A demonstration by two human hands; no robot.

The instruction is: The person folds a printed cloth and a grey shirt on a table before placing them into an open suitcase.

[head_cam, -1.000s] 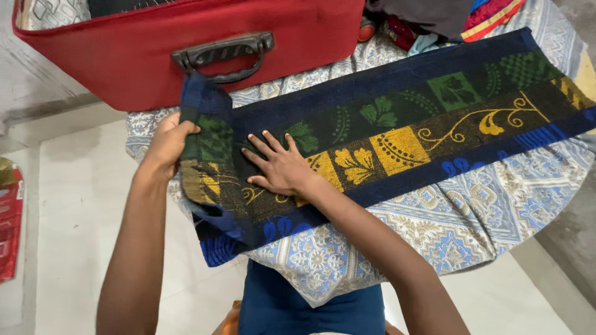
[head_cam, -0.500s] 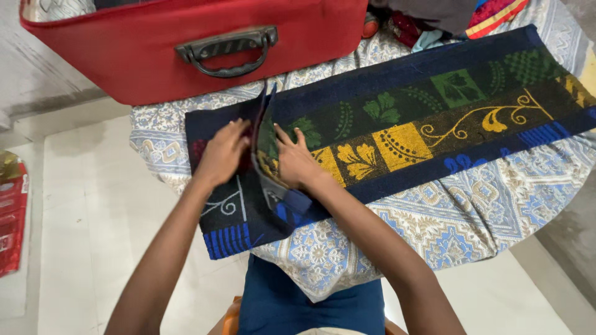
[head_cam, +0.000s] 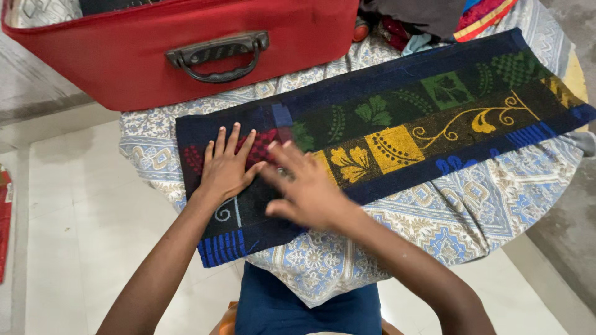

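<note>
A long dark blue towel (head_cam: pixel 397 118) with green, yellow and red leaf patterns lies across a round table covered by a patterned blue-and-cream cloth (head_cam: pixel 472 211). Its left end is folded over onto itself. My left hand (head_cam: pixel 226 164) rests flat on that folded end, fingers spread. Just to its right, my right hand (head_cam: pixel 304 186) hovers over or brushes the towel, fingers apart and blurred by motion. Neither hand grips anything.
A red suitcase (head_cam: pixel 124 68) with a dark handle (head_cam: pixel 217 56) stands open at the table's back left. Bundled clothes (head_cam: pixel 434 18) lie at the back edge. Pale floor tiles (head_cam: pixel 74 223) surround the table; a red packet (head_cam: pixel 5 211) lies at far left.
The left hand lifted the towel's left end, folded it over to the right, then let go and pressed it flat. The right hand left the towel's middle and now sweeps across the fold.
</note>
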